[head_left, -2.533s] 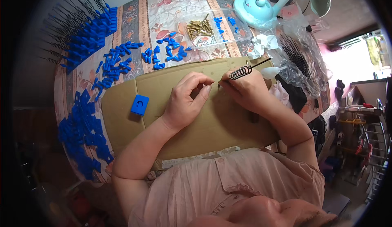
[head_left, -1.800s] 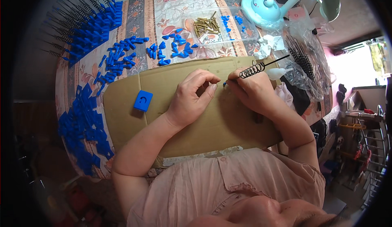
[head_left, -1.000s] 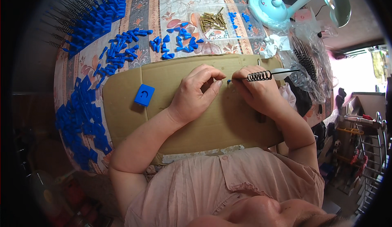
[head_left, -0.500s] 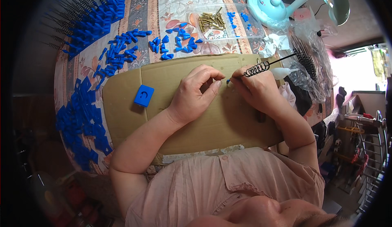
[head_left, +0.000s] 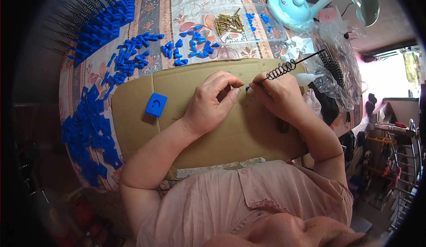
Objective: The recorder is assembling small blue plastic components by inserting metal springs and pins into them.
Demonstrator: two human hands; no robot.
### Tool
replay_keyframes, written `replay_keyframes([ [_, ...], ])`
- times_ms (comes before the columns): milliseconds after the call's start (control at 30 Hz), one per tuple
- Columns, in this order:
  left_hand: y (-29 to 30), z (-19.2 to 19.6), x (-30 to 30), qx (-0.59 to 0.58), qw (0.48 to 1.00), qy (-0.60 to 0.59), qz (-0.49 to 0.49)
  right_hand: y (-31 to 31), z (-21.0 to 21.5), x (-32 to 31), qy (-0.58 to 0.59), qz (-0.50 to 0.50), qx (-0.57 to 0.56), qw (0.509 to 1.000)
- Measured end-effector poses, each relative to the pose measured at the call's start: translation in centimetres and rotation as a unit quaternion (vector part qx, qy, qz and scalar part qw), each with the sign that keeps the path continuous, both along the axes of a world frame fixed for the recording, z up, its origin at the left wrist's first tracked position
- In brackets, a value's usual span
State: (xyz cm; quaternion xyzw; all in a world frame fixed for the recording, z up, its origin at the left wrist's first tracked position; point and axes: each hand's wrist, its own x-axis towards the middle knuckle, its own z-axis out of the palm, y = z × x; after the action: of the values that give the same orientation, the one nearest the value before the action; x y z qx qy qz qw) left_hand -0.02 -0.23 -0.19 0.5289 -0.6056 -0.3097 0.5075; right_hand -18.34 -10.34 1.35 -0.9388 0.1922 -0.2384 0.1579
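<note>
My right hand (head_left: 276, 95) pinches a thin black rod with a coiled spring section (head_left: 284, 69) that points up and to the right. A small blue piece (head_left: 247, 88) shows at the rod's lower end, between the two hands. My left hand (head_left: 214, 98) rests on the brown cardboard sheet (head_left: 168, 136), fingers curled and pinched near that blue piece; whether it grips anything I cannot tell. A blue square block (head_left: 155, 104) lies on the cardboard to the left of my left hand.
Loose blue plastic parts (head_left: 133, 58) lie scattered on the patterned tablecloth. Finished rods with blue tips (head_left: 95, 20) are piled at far left. Brass screws (head_left: 228, 23) sit in a clear tray. A light-blue lamp base (head_left: 290, 7) and plastic bags (head_left: 333, 65) stand at right.
The spring rod in my right hand has tilted back and forth, now angled up to the right. My hands stay close together over the cardboard. The view has shifted slightly.
</note>
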Motion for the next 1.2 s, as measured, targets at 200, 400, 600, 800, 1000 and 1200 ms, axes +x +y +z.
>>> replay_keyframes([
  [200,-0.05,0.02,-0.03,0.006,1.000,0.000,-0.002,-0.06,-0.01,-0.04,0.012,-0.009,-0.002,1.000],
  [400,0.06,0.02,-0.04,0.008,1.000,-0.011,-0.001,0.08,0.05,0.01,0.019,-0.010,0.003,1.000],
  [600,-0.05,0.08,-0.11,0.010,1.000,-0.004,-0.002,0.13,-0.01,0.16,0.018,-0.009,-0.005,1.000],
  [800,-0.13,-0.12,-0.10,-0.008,1.000,-0.003,0.002,0.11,-0.30,0.34,-0.005,-0.002,-0.007,1.000],
  [1000,0.02,-0.06,-0.04,0.001,1.000,-0.001,0.005,0.14,-0.47,0.24,-0.016,-0.001,-0.005,1.000],
  [1200,-0.01,0.20,-0.11,-0.019,1.000,0.004,0.002,0.18,-0.48,-0.04,-0.016,-0.005,0.012,1.000],
])
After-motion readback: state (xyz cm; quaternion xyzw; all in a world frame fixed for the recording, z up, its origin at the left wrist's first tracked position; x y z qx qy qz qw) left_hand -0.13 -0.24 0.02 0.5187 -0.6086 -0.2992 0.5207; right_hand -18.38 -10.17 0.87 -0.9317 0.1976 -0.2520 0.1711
